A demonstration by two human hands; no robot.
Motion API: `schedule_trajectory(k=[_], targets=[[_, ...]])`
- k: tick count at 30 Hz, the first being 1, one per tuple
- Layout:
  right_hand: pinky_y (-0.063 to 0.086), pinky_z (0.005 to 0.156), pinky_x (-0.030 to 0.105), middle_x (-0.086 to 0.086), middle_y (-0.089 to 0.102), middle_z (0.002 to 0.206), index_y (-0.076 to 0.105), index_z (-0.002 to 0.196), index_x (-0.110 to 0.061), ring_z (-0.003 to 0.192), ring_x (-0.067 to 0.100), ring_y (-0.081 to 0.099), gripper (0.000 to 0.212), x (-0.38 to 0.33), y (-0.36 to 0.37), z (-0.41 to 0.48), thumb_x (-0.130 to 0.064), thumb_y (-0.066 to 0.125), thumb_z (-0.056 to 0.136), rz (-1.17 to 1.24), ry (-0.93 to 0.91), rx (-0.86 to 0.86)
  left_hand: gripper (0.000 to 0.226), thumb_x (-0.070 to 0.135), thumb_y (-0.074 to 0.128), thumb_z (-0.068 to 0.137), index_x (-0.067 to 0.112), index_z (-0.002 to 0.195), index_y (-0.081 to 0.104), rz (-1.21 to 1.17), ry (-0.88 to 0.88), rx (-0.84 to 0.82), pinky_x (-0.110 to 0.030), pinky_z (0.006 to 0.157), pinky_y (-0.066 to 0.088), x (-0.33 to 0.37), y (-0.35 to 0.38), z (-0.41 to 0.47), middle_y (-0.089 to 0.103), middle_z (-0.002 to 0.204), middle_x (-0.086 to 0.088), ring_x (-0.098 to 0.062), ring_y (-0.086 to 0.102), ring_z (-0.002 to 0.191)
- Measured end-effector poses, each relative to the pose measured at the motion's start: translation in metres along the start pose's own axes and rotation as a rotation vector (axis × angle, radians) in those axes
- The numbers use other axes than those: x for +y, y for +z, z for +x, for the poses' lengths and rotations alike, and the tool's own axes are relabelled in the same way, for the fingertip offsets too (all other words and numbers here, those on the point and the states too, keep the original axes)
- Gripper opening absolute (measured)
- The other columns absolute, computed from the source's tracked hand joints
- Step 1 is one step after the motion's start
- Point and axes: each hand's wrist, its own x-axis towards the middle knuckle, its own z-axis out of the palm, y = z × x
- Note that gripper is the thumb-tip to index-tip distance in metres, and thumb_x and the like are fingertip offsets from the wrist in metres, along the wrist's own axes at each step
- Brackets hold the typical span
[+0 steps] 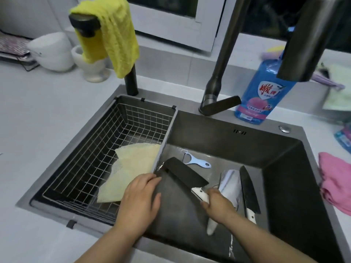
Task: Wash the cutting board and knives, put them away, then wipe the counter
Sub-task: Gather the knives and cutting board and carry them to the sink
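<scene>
Black-bladed knife [185, 172], white handle [199, 194].

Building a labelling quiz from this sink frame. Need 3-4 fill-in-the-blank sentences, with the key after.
1. The right hand grips the cleaver by its ____ handle.
2. The left hand holds the edge of the dark ____.
3. The peeler lying in the sink is ____ in colour.
4. The pale cloth lies in the wire ____.
Missing: white; cutting board; blue; basket
</scene>
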Motion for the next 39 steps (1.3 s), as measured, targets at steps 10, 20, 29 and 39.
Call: schedule_trajectory(k=[10, 20, 29, 39], targets=[[0.040, 0.095, 0.032, 0.011, 0.038, 0.136, 0.037, 0.129, -0.008, 0.120, 0.029, 0.049, 0.044, -0.035, 0.040, 0.030, -0.030, 0.048, 0.092, 0.032, 0.013, -0.028, 0.041, 0.032, 0.039, 0.073, 0.014, 0.097, 0.067, -0.001, -0.015, -0.040, -0.029, 0.081, 0.052, 0.001, -0.001, 0.000, 0.065, 0.095, 0.001, -0.007, 0.044, 0.096], [0.035, 0.099, 0.029, 0.011, 0.045, 0.133, 0.040, 0.128, -0.010, 0.125, 0.026, 0.044, 0.052, -0.030, 0.063, 0.038, -0.030, 0.061, 0.084, -0.081, -0.092, -0.161, 0.032, 0.029, 0.044, 0.074, 0.018, 0.101, 0.055, -0.043, 0.003, -0.007, -0.023, 0.088, 0.031, -0.002, 0.000, 0.000, 0.059, 0.098, 0.001, -0.009, 0.044, 0.096], [0.040, 0.090, 0.029, 0.012, 0.049, 0.128, 0.044, 0.119, -0.009, 0.116, 0.028, 0.051, 0.047, -0.033, 0.079, 0.047, -0.029, 0.062, 0.082, -0.094, -0.114, -0.194, 0.030, 0.029, 0.044, 0.074, 0.021, 0.102, 0.052, -0.066, 0.004, -0.008, -0.019, 0.087, 0.030, -0.002, -0.002, 0.000, 0.045, 0.105, 0.010, -0.009, 0.044, 0.099], [0.039, 0.092, 0.028, 0.010, 0.046, 0.131, 0.042, 0.123, -0.009, 0.119, 0.025, 0.048, 0.042, -0.037, 0.067, 0.043, -0.029, 0.055, 0.088, -0.118, -0.164, -0.138, 0.030, 0.028, 0.045, 0.074, 0.020, 0.101, 0.054, -0.082, 0.005, -0.017, -0.019, 0.090, 0.030, -0.002, 0.000, -0.001, 0.044, 0.105, 0.010, -0.008, 0.044, 0.099]])
